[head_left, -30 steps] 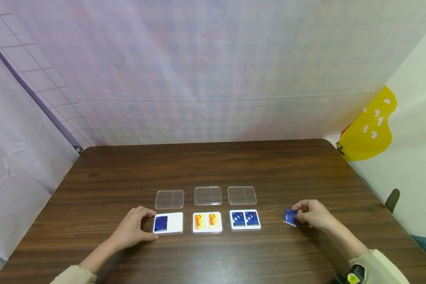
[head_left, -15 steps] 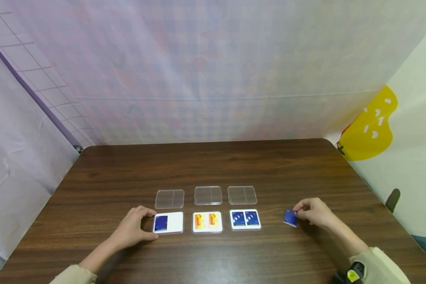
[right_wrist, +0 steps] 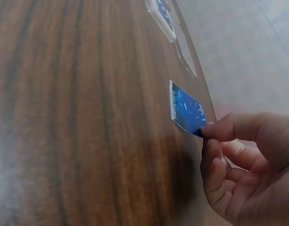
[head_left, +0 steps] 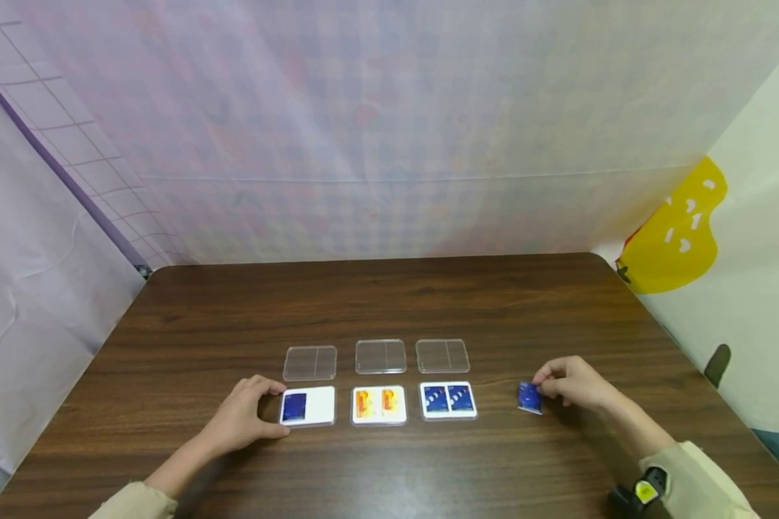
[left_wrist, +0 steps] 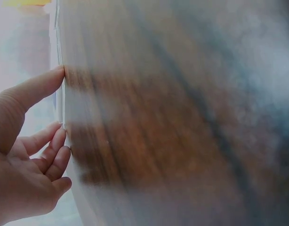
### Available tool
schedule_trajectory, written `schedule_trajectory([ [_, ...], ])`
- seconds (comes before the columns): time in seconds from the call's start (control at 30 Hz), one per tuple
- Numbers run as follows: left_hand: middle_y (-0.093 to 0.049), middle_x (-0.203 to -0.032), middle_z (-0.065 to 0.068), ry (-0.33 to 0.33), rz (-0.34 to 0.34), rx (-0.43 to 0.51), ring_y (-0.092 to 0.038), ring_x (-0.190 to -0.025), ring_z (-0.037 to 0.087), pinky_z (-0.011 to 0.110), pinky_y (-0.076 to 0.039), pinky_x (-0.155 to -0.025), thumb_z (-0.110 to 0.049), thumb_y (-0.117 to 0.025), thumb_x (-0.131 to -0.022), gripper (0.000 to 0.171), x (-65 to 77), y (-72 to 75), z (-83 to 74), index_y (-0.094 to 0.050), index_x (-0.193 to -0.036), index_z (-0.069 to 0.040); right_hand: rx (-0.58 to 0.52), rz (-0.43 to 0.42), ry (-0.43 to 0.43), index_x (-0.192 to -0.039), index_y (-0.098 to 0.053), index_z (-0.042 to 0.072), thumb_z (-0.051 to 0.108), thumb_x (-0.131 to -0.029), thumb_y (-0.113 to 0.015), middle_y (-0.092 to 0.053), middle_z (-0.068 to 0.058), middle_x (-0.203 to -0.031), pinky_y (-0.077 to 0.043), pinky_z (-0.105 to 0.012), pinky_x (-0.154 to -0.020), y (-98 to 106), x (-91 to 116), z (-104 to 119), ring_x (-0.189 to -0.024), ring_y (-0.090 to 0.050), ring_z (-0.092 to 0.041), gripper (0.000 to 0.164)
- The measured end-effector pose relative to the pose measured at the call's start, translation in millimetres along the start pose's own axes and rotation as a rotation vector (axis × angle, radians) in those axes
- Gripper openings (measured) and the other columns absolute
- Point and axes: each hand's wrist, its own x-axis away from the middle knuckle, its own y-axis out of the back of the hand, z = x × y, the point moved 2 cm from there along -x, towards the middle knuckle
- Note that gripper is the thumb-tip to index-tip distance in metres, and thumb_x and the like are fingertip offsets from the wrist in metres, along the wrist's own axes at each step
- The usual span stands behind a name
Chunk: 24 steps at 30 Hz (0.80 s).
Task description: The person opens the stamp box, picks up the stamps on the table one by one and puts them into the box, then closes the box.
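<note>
At the left of the row in the head view lies a flat clear-edged case [head_left: 320, 407] with a white inside and one dark blue packet [head_left: 294, 407] in its left half. My left hand [head_left: 243, 416] grips its left edge, thumb at the near corner, index finger at the far one. In the left wrist view those fingertips meet the case's thin rim. On the right, my right hand [head_left: 574, 386] pinches a small blue sachet [right_wrist: 187, 109] by one corner between thumb and index finger. The right wrist view shows its serrated end and a light burst print.
A middle case [head_left: 379, 406] holds two orange-and-yellow packets; a right case [head_left: 449, 400] holds two blue ones. Behind the cases lie three clear lids [head_left: 310, 363], [head_left: 380, 357], [head_left: 443, 356]. The brown wooden table [head_left: 389, 303] meets curtains at the back and sides.
My right hand has shifted slightly away from me, and the sachet in its fingers has turned a little. My left hand and the cases have stayed in place.
</note>
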Motion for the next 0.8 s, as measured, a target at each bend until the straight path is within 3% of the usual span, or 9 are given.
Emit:
schedule_trajectory([
  [0.33,-0.058,-0.097,0.004,0.000,0.004,-0.004,-0.050,-0.095,0.024,0.044,-0.043,-0.084,-0.026,-0.085,-0.054,0.057,0.0,0.0,-0.3,-0.062,-0.102,-0.005,-0.178,0.169,0.033,-0.094,-0.058,-0.013,0.003,-0.078,-0.058,-0.056,-0.003,-0.071,-0.043,-0.023,-0.049,6,-5,13,-0.061,-0.049,-0.009,0.022],
  [0.8,-0.058,-0.097,0.004,-0.007,0.010,-0.008,-0.050,-0.095,0.024,0.044,-0.043,-0.084,-0.027,-0.085,-0.054,0.058,-0.5,0.4,-0.6,-0.062,-0.102,-0.005,-0.186,0.231,0.092,-0.093,-0.059,-0.011,0.006,-0.080,-0.059,-0.056,-0.002,-0.069,-0.042,-0.023,-0.048,-6,-19,56,-0.061,-0.049,-0.009,0.022],
])
